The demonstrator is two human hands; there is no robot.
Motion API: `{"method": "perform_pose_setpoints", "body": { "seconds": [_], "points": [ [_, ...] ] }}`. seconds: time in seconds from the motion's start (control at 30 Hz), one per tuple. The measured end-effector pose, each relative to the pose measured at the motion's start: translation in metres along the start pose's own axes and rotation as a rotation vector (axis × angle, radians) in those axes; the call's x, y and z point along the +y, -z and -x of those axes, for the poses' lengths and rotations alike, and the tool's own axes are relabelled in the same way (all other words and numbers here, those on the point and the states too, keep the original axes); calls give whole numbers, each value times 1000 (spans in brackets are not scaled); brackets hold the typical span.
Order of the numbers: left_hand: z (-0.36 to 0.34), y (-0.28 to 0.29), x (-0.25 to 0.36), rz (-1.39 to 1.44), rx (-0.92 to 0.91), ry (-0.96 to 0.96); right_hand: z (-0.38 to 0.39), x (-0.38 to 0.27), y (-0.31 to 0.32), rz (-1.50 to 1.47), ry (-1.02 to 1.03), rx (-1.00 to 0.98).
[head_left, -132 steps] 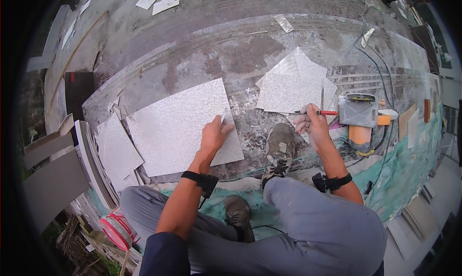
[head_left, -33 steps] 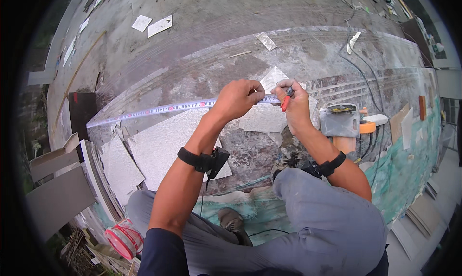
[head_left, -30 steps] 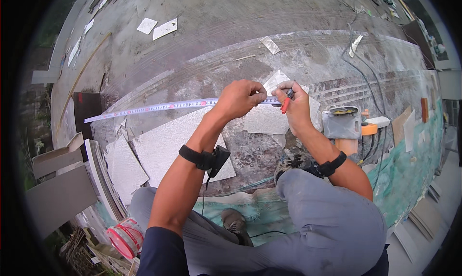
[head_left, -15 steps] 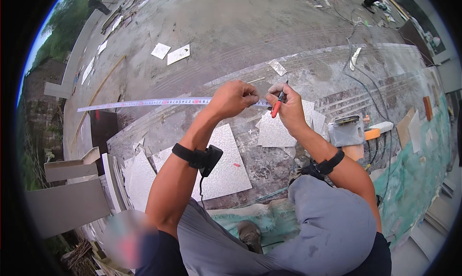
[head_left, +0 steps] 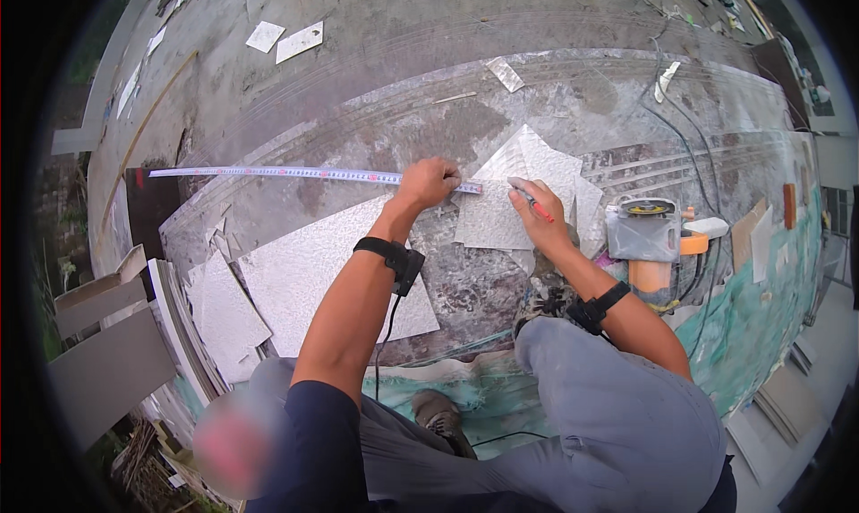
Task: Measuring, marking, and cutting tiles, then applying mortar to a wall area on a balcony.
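Observation:
A long white measuring tape (head_left: 309, 173) runs out to the left from my left hand (head_left: 430, 182), whose fingers are closed on it near its right end. That end lies over the left side of a white textured tile piece (head_left: 488, 216). My right hand (head_left: 542, 220) grips a red marker pen (head_left: 540, 210), its narrow end pointing up and left above the same tile. Whether the tip touches the tile, I cannot tell. Another white tile (head_left: 331, 276) lies below the tape, left of the middle.
A cutting tool with a round disc (head_left: 646, 209) and an orange handle section rests right of my right hand. Cables (head_left: 684, 146) trail beyond it. Stacked boards (head_left: 183, 330) stand at the left, and green netting (head_left: 716, 312) covers the right edge.
The pen has turned in my right hand, its narrow end now toward the tile. My left hand has brought the tape's right end to the tile's left side. The view has tilted downward.

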State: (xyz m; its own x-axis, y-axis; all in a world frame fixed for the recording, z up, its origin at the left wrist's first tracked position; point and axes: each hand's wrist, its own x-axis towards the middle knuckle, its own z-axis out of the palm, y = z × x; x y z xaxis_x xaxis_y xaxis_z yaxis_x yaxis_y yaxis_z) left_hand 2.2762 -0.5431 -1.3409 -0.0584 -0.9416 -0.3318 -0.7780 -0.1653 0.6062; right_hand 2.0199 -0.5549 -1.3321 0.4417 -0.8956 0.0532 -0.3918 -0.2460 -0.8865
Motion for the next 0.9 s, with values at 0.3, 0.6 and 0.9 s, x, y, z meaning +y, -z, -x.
{"method": "perform_pose_setpoints", "body": {
  "seconds": [0.3,0.6,0.9],
  "points": [
    [-23,-28,-14,116,26,-10,-12,17,-22,-69,-52,-28],
    [-13,-29,-20,145,85,-35,-12,12,-27,-67,-74,-38],
    [9,-37,-30,206,22,103,-16,18,-21,114,63,-7]
  ]
}}
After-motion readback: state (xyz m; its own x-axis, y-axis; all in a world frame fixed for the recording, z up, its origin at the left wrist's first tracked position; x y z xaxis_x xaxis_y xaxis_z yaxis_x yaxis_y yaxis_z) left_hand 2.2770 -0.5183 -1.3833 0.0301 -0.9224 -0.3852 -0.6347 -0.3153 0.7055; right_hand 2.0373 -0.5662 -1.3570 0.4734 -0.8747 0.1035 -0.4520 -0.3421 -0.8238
